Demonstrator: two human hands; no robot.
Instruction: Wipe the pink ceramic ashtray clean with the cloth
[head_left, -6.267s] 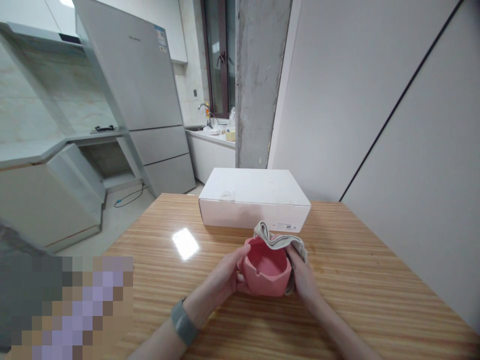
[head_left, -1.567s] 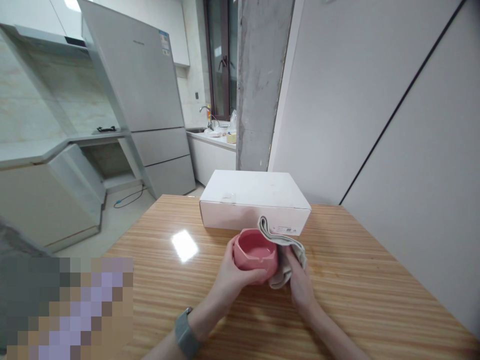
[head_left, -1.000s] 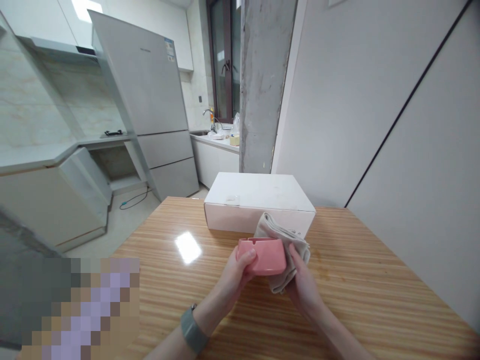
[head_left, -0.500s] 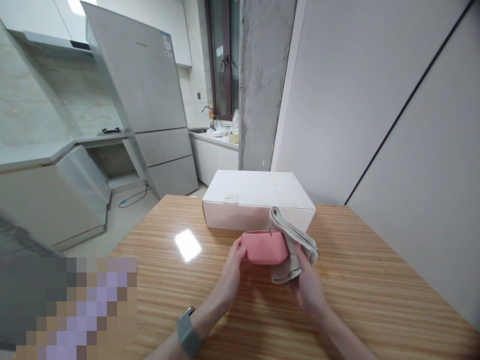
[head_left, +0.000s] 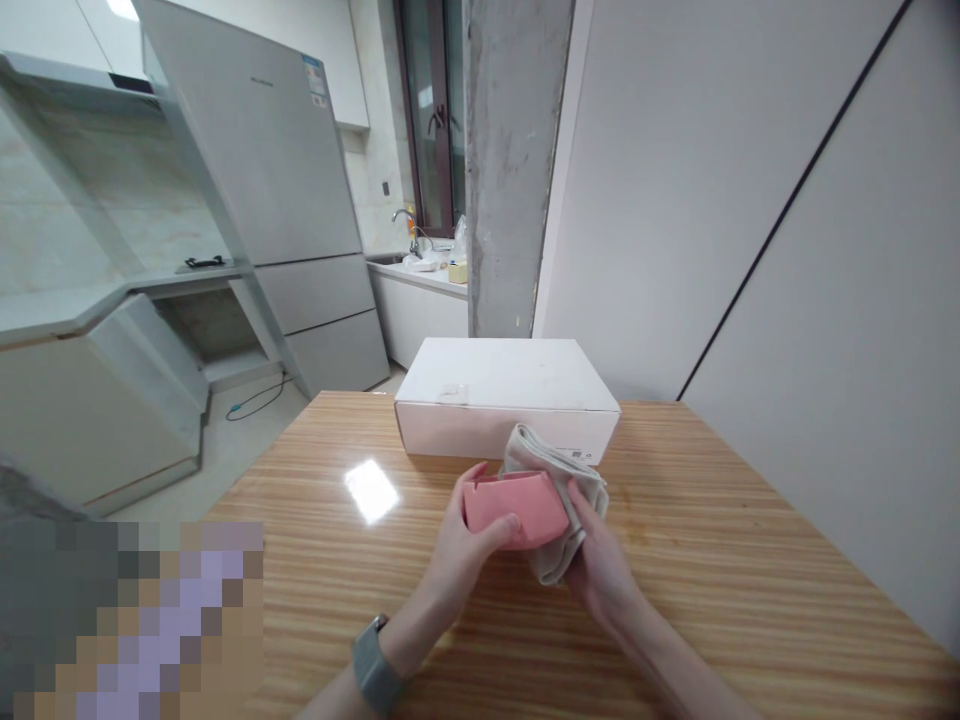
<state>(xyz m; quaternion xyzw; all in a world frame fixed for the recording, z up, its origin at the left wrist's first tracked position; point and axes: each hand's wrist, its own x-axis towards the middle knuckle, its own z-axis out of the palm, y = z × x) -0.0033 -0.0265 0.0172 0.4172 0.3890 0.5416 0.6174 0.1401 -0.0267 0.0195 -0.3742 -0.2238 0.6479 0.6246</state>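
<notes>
A small pink container (head_left: 517, 508) with faceted sides is held above the wooden table, slightly tilted. My left hand (head_left: 471, 535) grips its left side, thumb across the front wall and fingers behind. A folded light grey cloth (head_left: 553, 470) is pressed to the container's right side. My right hand (head_left: 596, 550) is closed on that cloth, its thumb on the near face; the other fingers are hidden beneath and behind it. The inside of the container cannot be seen from here.
Behind my hands a white cardboard box (head_left: 506, 375) lies on the wooden table (head_left: 720, 540). A pale wall (head_left: 720, 200) runs along the right. A blurred-out patch (head_left: 150, 630) covers the lower left. Farther back stand a refrigerator (head_left: 277, 170) and a sink counter (head_left: 420, 300).
My left hand has shifted its hold, with the thumb now across the container's front. Container and cloth have moved slightly left and tilted. The view has turned a little to the right.
</notes>
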